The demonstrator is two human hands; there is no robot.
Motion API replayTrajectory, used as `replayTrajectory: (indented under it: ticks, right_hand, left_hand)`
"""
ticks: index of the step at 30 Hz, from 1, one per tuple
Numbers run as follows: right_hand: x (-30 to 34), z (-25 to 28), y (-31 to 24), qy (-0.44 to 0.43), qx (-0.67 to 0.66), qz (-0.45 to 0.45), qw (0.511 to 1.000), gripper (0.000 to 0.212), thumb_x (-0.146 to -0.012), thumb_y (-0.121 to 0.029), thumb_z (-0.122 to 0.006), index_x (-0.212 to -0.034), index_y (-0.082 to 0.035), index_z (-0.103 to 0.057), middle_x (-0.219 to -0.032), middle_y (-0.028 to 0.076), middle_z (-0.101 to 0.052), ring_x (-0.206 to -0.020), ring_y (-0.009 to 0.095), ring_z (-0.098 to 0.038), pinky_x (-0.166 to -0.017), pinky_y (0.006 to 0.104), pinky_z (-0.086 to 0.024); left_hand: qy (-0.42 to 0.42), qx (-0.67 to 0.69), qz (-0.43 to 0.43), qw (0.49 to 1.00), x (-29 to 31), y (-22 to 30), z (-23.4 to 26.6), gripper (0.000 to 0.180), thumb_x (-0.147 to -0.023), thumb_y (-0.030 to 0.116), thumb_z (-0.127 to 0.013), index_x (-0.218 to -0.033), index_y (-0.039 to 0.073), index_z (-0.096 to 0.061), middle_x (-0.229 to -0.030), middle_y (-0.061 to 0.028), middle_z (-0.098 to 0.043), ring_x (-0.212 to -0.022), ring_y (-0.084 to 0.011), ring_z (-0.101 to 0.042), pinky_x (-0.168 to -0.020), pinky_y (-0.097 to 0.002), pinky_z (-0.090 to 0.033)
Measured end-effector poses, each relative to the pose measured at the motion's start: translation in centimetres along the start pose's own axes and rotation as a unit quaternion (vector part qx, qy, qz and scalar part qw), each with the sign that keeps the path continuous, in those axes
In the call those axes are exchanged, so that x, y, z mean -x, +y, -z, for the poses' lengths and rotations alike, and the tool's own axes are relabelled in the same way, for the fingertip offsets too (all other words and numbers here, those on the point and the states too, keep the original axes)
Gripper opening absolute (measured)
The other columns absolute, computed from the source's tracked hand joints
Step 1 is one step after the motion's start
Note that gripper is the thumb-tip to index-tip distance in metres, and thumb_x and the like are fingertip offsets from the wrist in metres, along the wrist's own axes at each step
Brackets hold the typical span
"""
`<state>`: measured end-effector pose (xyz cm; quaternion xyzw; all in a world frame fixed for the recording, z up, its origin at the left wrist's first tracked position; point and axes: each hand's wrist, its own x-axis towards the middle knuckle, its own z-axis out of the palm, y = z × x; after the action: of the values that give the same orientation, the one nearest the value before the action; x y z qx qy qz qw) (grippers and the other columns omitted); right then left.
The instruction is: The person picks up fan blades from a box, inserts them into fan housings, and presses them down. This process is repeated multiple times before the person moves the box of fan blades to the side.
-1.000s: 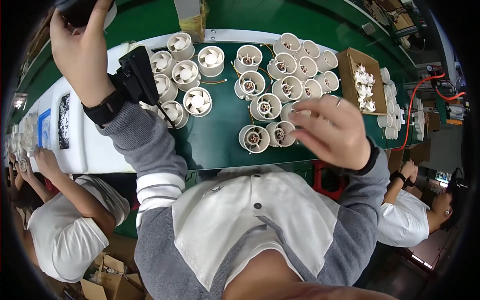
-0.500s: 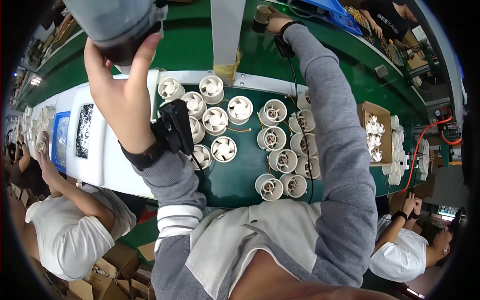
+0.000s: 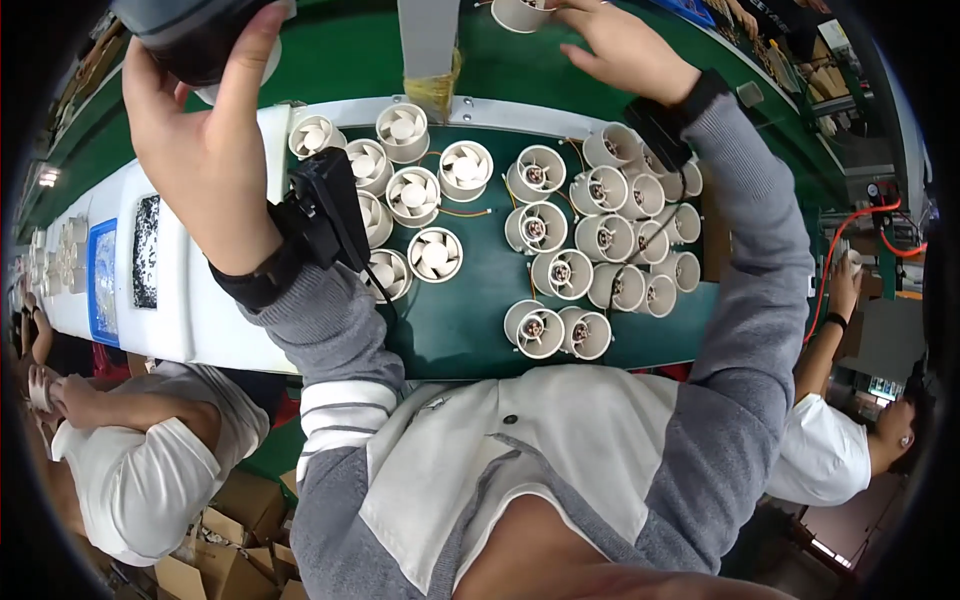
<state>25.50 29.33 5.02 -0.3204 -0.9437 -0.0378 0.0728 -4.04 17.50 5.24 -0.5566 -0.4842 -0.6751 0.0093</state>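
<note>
At the upper left my left hand (image 3: 205, 150) is closed round a dark, partly see-through cylindrical container (image 3: 205, 40); its top is cut off by the picture's edge. My right hand (image 3: 630, 50) is at the top, its fingertips at the rim of a white round fan housing (image 3: 522, 14), with the thumb held apart. That housing is partly out of view. On the green table below stand white housings with fan blades fitted (image 3: 435, 254) at the left. More housings with bare coppery cores (image 3: 562, 273) form a close group at the right.
A grey post (image 3: 430, 45) rises from the table's back rail, with yellow tape at its foot. To the left is a white foam block (image 3: 190, 260) with a blue tray (image 3: 103, 280). Co-workers sit on both sides. A red hose (image 3: 822, 270) hangs at the right.
My right hand has come nearer with the housing at its fingertips. The view has shifted, uncovering more housings at the right. My left hand still holds the dark container.
</note>
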Motion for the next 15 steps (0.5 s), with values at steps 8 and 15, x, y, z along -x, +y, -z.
replayTrajectory:
  ticks: [8,15]
  right_hand:
    - [22.1,10.2,-12.1,0.098,-0.014,-0.092,0.991,0.021,-0.069,-0.005,-0.072,-0.085,0.004,-0.061,-0.095,0.017,-0.06,-0.084,0.028,-0.06,-0.071,0.0339,-0.047]
    - [33.1,-1.7,-17.1,0.109,-0.145,-0.188,0.965,0.027,-0.061,-0.007,-0.078,-0.066,-0.004,-0.051,-0.083,0.008,-0.059,-0.072,0.023,-0.058,-0.06,0.0306,-0.044]
  left_hand:
    - [-0.032,0.04,-0.067,0.996,2.3,2.0,-2.3,0.046,-0.075,0.023,-0.077,-0.107,-0.003,-0.058,-0.101,-0.0122,-0.065,-0.095,-0.018,-0.062,-0.085,-0.0273,-0.047]
    - [-0.091,-0.028,-0.104,0.99,5.4,4.2,-4.3,0.047,-0.073,0.021,-0.078,-0.108,-0.004,-0.059,-0.1,-0.0127,-0.066,-0.096,-0.019,-0.062,-0.087,-0.0288,-0.046]
